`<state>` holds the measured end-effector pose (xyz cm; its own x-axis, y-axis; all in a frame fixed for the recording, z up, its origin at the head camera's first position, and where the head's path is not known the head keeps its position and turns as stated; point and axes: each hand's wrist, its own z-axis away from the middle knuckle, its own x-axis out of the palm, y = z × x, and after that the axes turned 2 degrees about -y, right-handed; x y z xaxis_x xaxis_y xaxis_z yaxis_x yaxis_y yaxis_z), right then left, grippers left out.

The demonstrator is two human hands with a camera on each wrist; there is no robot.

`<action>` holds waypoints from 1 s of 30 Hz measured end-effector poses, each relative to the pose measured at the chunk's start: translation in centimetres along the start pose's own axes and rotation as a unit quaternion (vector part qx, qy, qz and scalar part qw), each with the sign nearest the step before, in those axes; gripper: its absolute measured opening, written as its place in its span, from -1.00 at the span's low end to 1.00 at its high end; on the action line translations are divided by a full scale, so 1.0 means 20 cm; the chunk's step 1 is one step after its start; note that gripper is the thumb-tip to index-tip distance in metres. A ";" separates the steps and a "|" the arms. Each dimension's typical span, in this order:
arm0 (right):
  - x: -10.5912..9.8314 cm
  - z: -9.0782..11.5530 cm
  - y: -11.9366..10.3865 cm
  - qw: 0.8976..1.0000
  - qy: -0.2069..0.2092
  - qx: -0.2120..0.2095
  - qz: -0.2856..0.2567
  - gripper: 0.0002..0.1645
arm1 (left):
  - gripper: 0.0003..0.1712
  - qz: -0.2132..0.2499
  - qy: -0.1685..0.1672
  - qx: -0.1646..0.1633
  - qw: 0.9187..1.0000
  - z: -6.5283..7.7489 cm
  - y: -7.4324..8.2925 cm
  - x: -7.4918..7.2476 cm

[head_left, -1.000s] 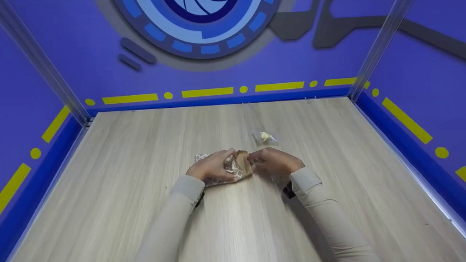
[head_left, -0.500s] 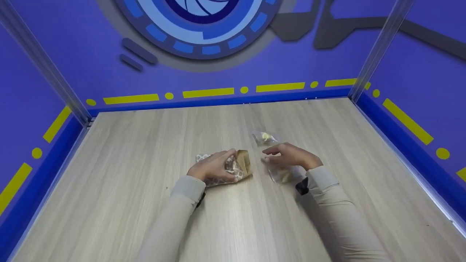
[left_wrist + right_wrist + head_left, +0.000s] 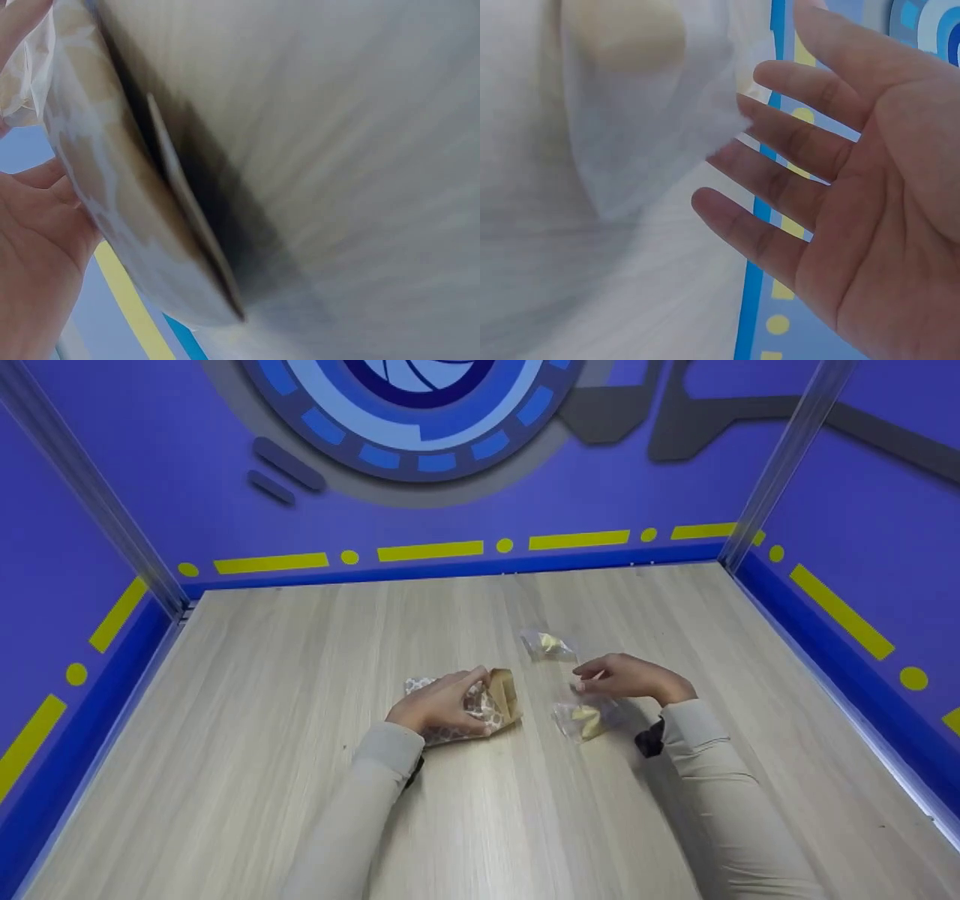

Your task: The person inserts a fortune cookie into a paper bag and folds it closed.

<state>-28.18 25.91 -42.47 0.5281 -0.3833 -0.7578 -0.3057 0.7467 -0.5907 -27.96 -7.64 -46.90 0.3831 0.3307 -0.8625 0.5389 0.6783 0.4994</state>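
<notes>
My left hand grips a patterned brown-and-white paper bag lying on the table, thumb and fingers around its sides. The bag's kraft-brown mouth gapes to the right, and clear wrapping shows by the fingers. In the left wrist view the bag is seen from the side, near the palm. To the right, a clear packet with a pale yellow folded piece inside lies just below my right hand. That hand holds nothing; its fingers are spread near the packet in the right wrist view.
A second clear packet with a yellow piece lies farther back, beyond the right hand's fingertips. The wood-grain table is bounded by blue walls at the back and both sides.
My right hand has drawn away from the bag's mouth toward the right, its fingers loosening. The nearer packet now shows on the table beneath it. My left hand and the bag stay put.
</notes>
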 end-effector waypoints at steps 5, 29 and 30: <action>-0.01 0.02 0.05 1.000 -0.010 0.009 0.005 -0.38 | -0.22 -0.002 0.001 0.001 1.000 0.00 0.00 0.00; 0.03 0.03 0.18 0.984 -0.015 0.035 -0.176 -0.71 | -0.23 0.001 -0.001 -0.007 1.000 0.01 0.00 0.00; 0.04 0.03 0.18 0.982 -0.014 0.036 -0.184 -0.71 | -0.23 0.001 -0.001 -0.007 1.000 0.01 0.00 0.00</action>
<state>-28.49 28.64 -45.01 0.6134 -0.6212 -0.4877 -0.0328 0.5969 -0.8016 -27.82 -7.71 -46.85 0.3856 0.3299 -0.8616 0.5286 0.6864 0.4994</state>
